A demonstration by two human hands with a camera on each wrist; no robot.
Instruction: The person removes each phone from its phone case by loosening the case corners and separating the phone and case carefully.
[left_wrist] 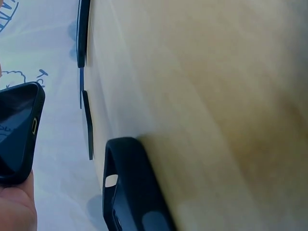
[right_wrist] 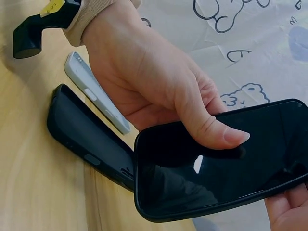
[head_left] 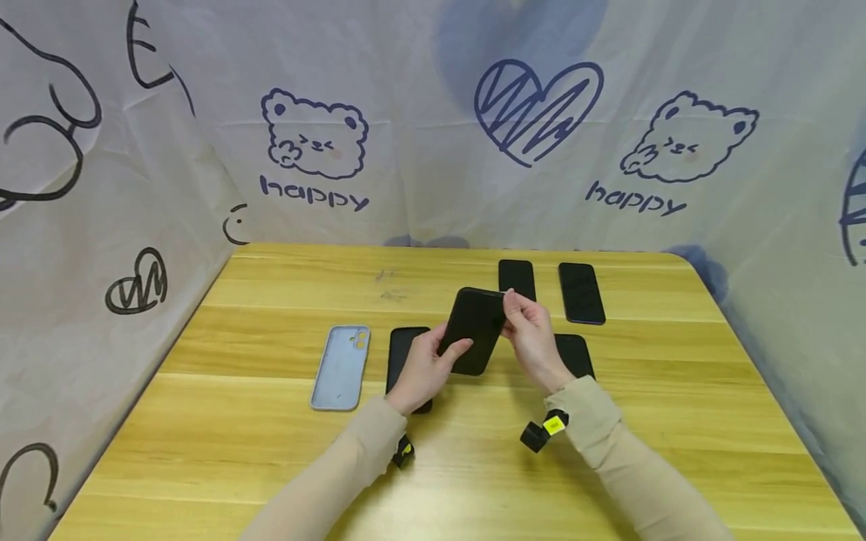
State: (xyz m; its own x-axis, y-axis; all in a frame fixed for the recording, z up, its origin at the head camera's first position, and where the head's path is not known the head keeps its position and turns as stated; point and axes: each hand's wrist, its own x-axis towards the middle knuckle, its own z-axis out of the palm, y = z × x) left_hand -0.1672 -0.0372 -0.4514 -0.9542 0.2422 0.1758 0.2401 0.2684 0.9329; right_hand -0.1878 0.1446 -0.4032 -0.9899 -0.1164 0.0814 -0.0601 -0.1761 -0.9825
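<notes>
Both hands hold a phone in a black case [head_left: 476, 330] above the table, its dark screen tilted up. My left hand [head_left: 428, 367] grips its lower left edge, thumb lying across the screen in the right wrist view. My right hand [head_left: 531, 338] pinches the upper right corner; its fingers [right_wrist: 288, 209] show at the case's lower edge in the right wrist view. Under my left wrist lies an empty black phone case [right_wrist: 89, 134], partly hidden. Left of it lies a light blue phone case [head_left: 340, 368], inner side up. A black phone [head_left: 573, 355] lies beside my right hand, partly covered.
Two more dark phones lie toward the back right, one [head_left: 516, 276] behind the raised phone and another [head_left: 582, 293] farther right. The wooden table [head_left: 237, 451] meets a printed cloth [head_left: 419, 150] along its back and sides.
</notes>
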